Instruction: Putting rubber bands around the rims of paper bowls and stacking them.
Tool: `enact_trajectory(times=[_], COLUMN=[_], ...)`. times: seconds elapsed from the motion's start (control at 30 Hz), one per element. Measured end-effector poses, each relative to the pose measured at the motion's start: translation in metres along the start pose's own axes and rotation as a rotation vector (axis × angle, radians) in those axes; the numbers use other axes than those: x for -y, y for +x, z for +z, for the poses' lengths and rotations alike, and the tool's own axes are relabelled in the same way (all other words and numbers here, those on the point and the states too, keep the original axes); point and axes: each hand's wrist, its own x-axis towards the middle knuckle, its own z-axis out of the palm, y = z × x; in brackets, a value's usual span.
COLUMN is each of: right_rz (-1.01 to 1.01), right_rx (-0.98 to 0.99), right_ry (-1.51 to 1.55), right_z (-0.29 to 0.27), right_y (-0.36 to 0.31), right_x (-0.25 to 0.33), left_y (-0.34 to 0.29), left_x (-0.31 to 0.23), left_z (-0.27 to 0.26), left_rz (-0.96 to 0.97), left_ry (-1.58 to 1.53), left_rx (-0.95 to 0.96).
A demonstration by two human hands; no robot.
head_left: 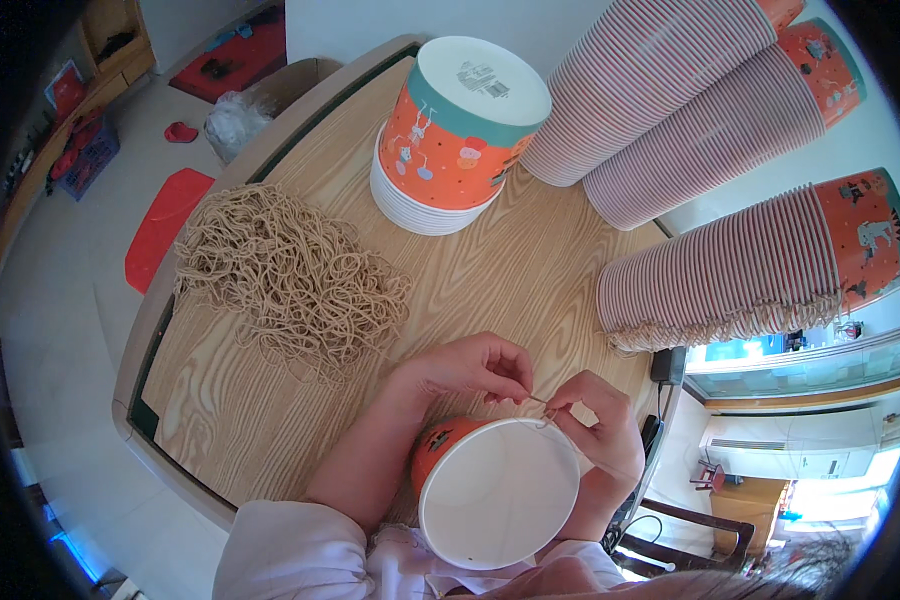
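Note:
A paper bucket (500, 495), white inside and orange outside, lies tilted against my body with its mouth facing up toward me. At its far rim my left hand (478, 366) pinches one end of a short tan cord (538, 399). My right hand (602, 420) grips the same cord just right of it, where a small loop hangs at the rim. Whether the cord passes through a hole there is too small to tell. To the left lies a loose heap of tan cords (295, 275) on the wooden table (270, 430).
A short upside-down stack of orange and green buckets (450, 150) stands beyond my hands. Tall nested stacks (705, 130) lean at the back right. A nearer stack (720, 265) at the right has cord pieces along its lower side. A chair (685, 535) is at lower right.

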Motion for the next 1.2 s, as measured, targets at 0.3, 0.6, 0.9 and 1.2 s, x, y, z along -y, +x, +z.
enact_trajectory(times=[0.3, 0.6, 0.9, 1.2], right_rz=[-0.013, 0.003, -0.006, 0.006], right_rx=[-0.011, -0.052, -0.053, -0.048], right_ry=[-0.004, -0.017, -0.024, -0.034], right_z=[0.006, 0.004, 0.005, 0.003], right_y=[0.006, 0.003, 0.004, 0.003], right_x=[-0.007, -0.002, -0.003, -0.003], left_y=[0.001, 0.0, 0.001, 0.004], left_x=[-0.003, -0.003, -0.006, 0.002], left_z=[0.005, 0.001, 0.004, -0.001], left_rz=[-0.013, -0.04, -0.058, -0.011], left_ry=[0.012, 0.07, 0.106, 0.143], left_rx=[-0.064, -0.042, -0.059, -0.082])
